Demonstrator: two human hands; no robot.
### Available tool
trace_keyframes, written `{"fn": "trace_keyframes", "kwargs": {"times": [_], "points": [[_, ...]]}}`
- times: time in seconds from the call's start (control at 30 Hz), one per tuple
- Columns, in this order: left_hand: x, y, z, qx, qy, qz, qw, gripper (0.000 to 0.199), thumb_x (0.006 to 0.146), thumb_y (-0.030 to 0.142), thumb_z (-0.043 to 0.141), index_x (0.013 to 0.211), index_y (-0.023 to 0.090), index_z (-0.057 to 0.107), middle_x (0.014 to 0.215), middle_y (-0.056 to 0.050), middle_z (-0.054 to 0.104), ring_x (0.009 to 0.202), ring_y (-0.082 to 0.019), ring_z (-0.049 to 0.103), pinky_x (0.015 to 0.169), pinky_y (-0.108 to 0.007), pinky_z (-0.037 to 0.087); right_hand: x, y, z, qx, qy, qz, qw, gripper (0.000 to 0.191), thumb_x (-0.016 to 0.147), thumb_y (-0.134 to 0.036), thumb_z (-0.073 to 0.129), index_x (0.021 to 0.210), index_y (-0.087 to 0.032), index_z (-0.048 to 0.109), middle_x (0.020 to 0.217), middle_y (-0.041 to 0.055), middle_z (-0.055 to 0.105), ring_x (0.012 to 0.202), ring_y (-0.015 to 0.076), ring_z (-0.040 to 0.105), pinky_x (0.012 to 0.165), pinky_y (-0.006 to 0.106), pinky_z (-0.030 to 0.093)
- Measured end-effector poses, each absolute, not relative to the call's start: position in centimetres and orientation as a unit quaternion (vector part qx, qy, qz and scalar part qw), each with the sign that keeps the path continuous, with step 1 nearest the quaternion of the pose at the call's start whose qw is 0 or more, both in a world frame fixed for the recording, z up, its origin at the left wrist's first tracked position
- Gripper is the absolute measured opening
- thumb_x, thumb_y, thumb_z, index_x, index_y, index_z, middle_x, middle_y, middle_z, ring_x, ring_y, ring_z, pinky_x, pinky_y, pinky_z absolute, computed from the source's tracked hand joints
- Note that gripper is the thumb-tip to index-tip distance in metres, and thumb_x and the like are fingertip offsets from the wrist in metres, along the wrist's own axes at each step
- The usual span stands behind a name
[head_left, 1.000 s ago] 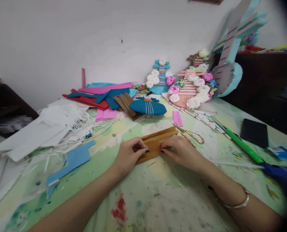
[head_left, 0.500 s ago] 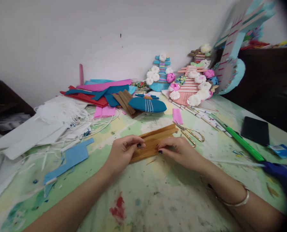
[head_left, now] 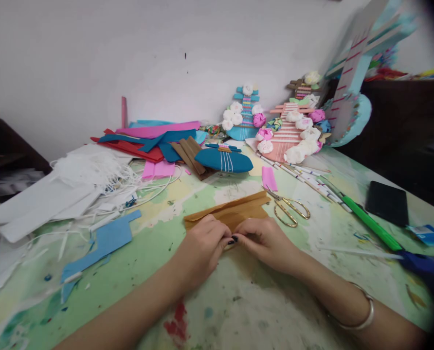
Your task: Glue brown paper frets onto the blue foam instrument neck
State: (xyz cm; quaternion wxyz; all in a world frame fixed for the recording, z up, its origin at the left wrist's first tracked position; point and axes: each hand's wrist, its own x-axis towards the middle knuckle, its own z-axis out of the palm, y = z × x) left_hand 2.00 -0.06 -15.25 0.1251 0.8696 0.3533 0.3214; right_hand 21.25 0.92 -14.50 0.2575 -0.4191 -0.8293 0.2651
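A sheet of brown crepe paper (head_left: 231, 209) lies on the table in front of me, its far edge folded into a narrow band. At its near side my left hand (head_left: 207, 240) is closed, fingers curled and thumb pressed to the fingertips. My right hand (head_left: 264, 240) pinches right against it, so the thumb tips meet. What the fingers hold is hidden; a small pale-brown edge shows just beneath them. Gold-handled scissors (head_left: 286, 206) lie partly spread beyond my right hand, beside the paper's right end. A pink paper piece (head_left: 269, 179) is just behind them.
A blue lute-shaped craft piece (head_left: 224, 160) and brown strips (head_left: 191, 155) lie farther back. Flower-decorated instruments (head_left: 290, 131) lean at the wall. White string (head_left: 93, 167) and a blue cut-out (head_left: 107, 238) are left; a green tool (head_left: 372, 222) and black phone-like slab (head_left: 387, 202) are right.
Both hands have moved inward and slightly nearer to me, and their fingertips now meet at the paper's near side. More of the brown paper's left end shows.
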Motion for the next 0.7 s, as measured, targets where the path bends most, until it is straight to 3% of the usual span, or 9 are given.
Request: {"fn": "trace_keyframes", "kwargs": {"times": [0.17,0.33,0.7], "points": [[2.05,-0.1,-15.17,0.872,0.372,0.267,0.176,0.017,0.088,0.012,0.041,0.075,0.018,0.049,0.074,-0.003,0.055,0.073,-0.017,0.051,0.063,-0.029,0.041,21.25,1.14,-14.64,-0.406,-0.836,0.267,0.255,0.013,0.085,-0.02,0.058,0.076,-0.017,0.067,0.076,0.0032,0.067,0.07,0.0141,0.059,0.065,0.024,0.043],[2.03,-0.23,-14.98,0.845,0.376,0.306,0.227,0.017,0.083,0.006,0.042,0.075,0.018,0.05,0.072,-0.001,0.055,0.069,-0.014,0.051,0.061,-0.026,0.04,21.31,1.15,-14.62,-0.406,-0.829,0.286,0.257,0.011,0.084,-0.018,0.059,0.078,-0.016,0.069,0.075,0.0028,0.067,0.07,0.0136,0.059,0.064,0.023,0.042],[2.28,-0.41,-15.28,0.835,0.385,0.333,0.21,0.014,0.085,0.014,0.049,0.081,0.017,0.062,0.07,-0.001,0.06,0.067,-0.013,0.054,0.06,-0.023,0.04,21.37,1.02,-14.6,-0.427,-0.814,0.29,0.266,0.016,0.086,-0.021,0.056,0.08,-0.015,0.07,0.073,0.0027,0.066,0.066,0.0124,0.057,0.061,0.022,0.039]]}}
